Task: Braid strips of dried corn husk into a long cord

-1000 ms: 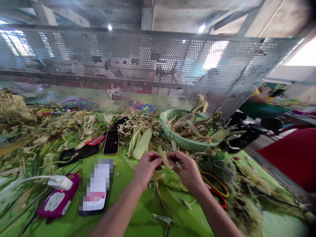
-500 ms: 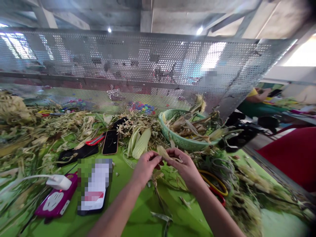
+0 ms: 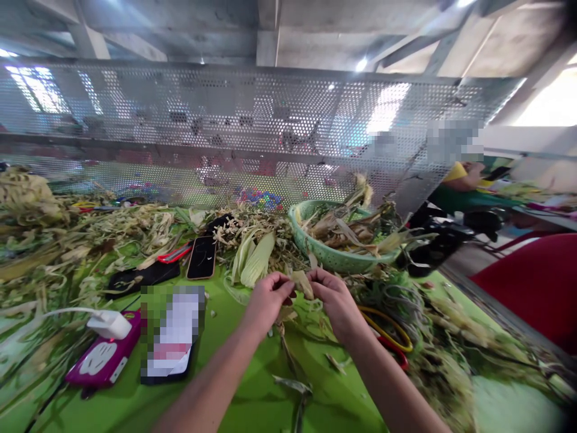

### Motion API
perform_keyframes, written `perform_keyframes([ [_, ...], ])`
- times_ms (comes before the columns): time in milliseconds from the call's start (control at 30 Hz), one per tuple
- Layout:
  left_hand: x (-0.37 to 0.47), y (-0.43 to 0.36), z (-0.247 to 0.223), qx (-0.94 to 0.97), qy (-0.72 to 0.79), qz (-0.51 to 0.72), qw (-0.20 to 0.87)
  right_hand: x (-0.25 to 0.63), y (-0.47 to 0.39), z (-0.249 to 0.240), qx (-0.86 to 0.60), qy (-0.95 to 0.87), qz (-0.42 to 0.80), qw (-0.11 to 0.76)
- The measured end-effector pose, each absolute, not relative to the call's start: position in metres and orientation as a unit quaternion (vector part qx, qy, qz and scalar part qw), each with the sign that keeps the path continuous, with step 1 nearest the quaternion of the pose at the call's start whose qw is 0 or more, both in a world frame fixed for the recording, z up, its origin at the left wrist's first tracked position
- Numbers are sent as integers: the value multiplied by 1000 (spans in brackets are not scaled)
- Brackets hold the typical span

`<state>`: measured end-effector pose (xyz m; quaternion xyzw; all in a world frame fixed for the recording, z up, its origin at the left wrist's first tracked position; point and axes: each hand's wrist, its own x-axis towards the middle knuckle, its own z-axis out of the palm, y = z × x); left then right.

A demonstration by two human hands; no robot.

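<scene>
Holding a husk strip (image 3: 301, 284) just in front of the basket (image 3: 331, 258), toward its left side. Pinching one end in the left hand (image 3: 267, 299), thumb against fingertips, and the opposite edge in the right hand (image 3: 333, 299), likewise by the tips; cannot tell much of the lower fingers. Looks thin, dry and papery: should weigh next to nothing, bend softly and crease readily. Probably apt to tear along the grain rather than slip; best taken near opposite edges, with light pressure.

Working over a green surface (image 3: 234, 391), strewn with husks (image 3: 135, 228) left of the basket and tangled fibres (image 3: 437, 385) to its front right. Can see a pale bundle (image 3: 259, 263) just left of the basket, a phone (image 3: 201, 257) and red tool (image 3: 175, 253) farther left, a power strip (image 3: 101, 364) front left. Behind the basket, can make out a mesh panel (image 3: 216, 120), with concrete beams (image 3: 265, 18) above; well right of it, a red chair (image 3: 532, 282) and a person's yellow sleeve (image 3: 455, 172).
</scene>
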<state>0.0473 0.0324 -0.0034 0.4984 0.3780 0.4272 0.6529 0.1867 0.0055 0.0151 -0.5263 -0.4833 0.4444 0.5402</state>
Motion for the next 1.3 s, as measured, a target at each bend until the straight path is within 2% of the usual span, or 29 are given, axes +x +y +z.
perform_keyframes([
  [300, 49, 31, -10, 450, 385, 437, 677, 185, 7, 11, -511, -509, 428, 545],
  [600, 48, 33, -7, 470, 382, 449, 657, 184, 7, 13, -513, -528, 431, 523],
  [867, 48, 32, -4, 527, 339, 446, 639, 189, 9, 9, -527, -507, 424, 535],
  [1000, 46, 33, -4, 493, 346, 449, 660, 187, 8, 10, -503, -506, 437, 547],
  [1100, 45, 34, -6, 443, 349, 456, 689, 187, 8, 9, -479, -546, 414, 548],
  [1300, 44, 38, -10, 360, 343, 464, 733, 188, 8, 10, -478, -651, 317, 497],
])
